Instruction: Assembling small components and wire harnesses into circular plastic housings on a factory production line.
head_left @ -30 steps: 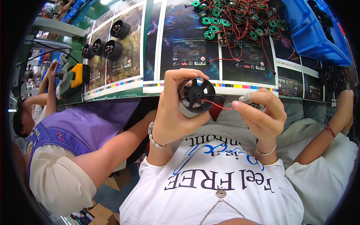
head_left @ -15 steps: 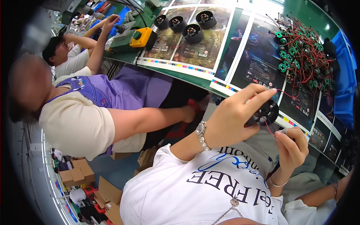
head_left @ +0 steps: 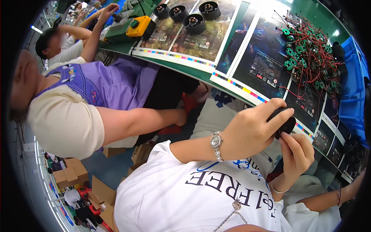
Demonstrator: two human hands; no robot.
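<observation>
My left hand [head_left: 251, 125], with a jewelled watch at its wrist, is closed around a round black plastic housing [head_left: 286, 125] just off the table's front edge. The housing's plain dark side faces up and the fingers cover part of it. My right hand [head_left: 297, 154] comes up from below, its thumb and fingertips pinched together at the housing's lower rim. Whatever sits in that pinch is too small and hidden to make out. On the table beyond lies a tangled pile of small motors with green boards and red and black wires [head_left: 309, 58].
Several black cup-shaped housings with copper-coloured centres [head_left: 194, 24] stand on printed sheets [head_left: 262, 58] covering the green table. A yellow button box [head_left: 141, 26] is at the far left, a blue bin [head_left: 353, 85] at the right. A person in a purple apron [head_left: 104, 89] sits to my left.
The black housing has been turned over, so its open side and the red wire no longer show. My right fingertips have moved up and left against its rim.
</observation>
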